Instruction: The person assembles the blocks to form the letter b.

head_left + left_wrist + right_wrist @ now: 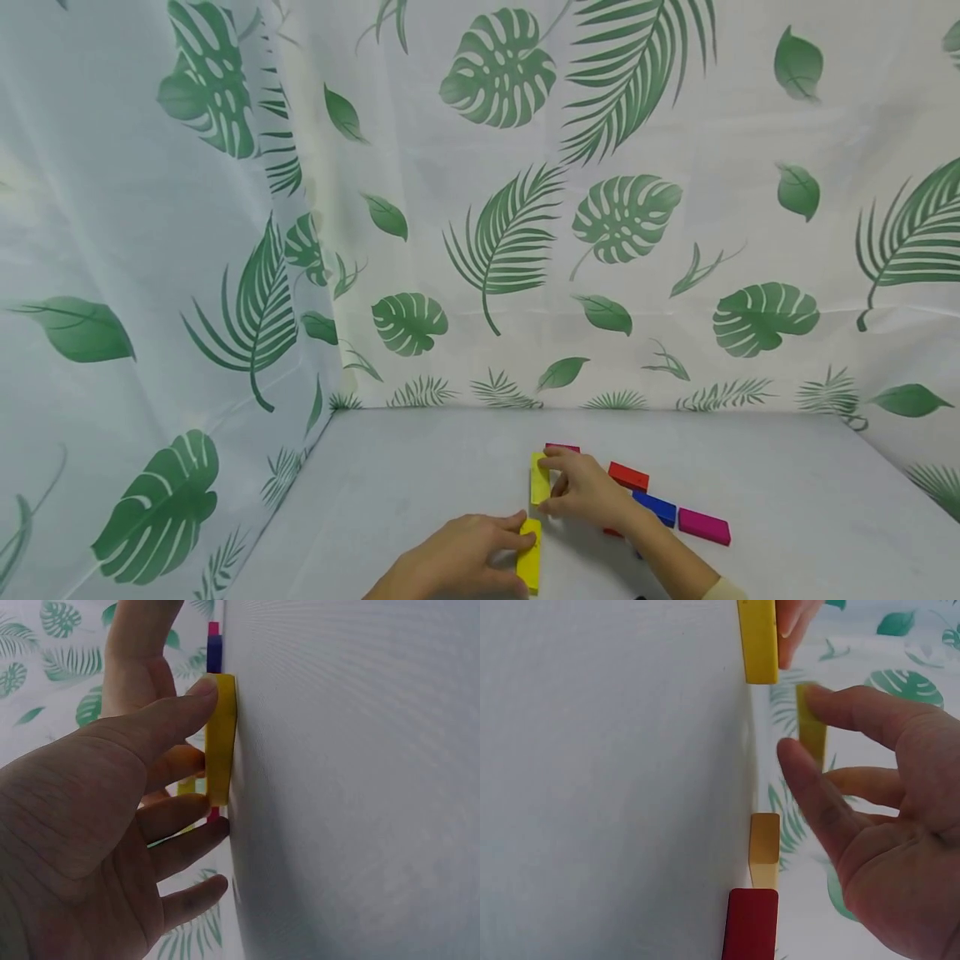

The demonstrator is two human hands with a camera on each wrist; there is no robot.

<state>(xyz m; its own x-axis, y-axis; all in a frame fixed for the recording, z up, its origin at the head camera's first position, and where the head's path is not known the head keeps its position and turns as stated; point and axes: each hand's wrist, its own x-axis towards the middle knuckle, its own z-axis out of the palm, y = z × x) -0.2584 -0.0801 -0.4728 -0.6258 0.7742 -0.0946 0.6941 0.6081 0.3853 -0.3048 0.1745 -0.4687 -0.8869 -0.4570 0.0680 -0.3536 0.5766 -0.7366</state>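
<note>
My left hand (pixel 468 554) pinches a yellow block (pixel 529 567), which lies lengthwise away from me on the white table; in the left wrist view the thumb rests at one end of this block (pixel 220 742) and fingers touch its other part. Just beyond it, my right hand (pixel 592 492) holds a second yellow block (pixel 539 482) between finger and thumb. The right wrist view shows that block (pixel 812 731) partly behind the fingers. The two yellow blocks are nearly in line, a small gap between them. A magenta block (pixel 562 447) sits behind the far one, partly covered by the right hand.
Right of the right hand lie a red block (pixel 628 477), a blue block (pixel 654 508) and a magenta block (pixel 703 527). Beside the right wrist view's lower edge are an orange block (pixel 764 847) and a red block (pixel 751 926). Leaf-print sheets (pixel 525 350) enclose the table.
</note>
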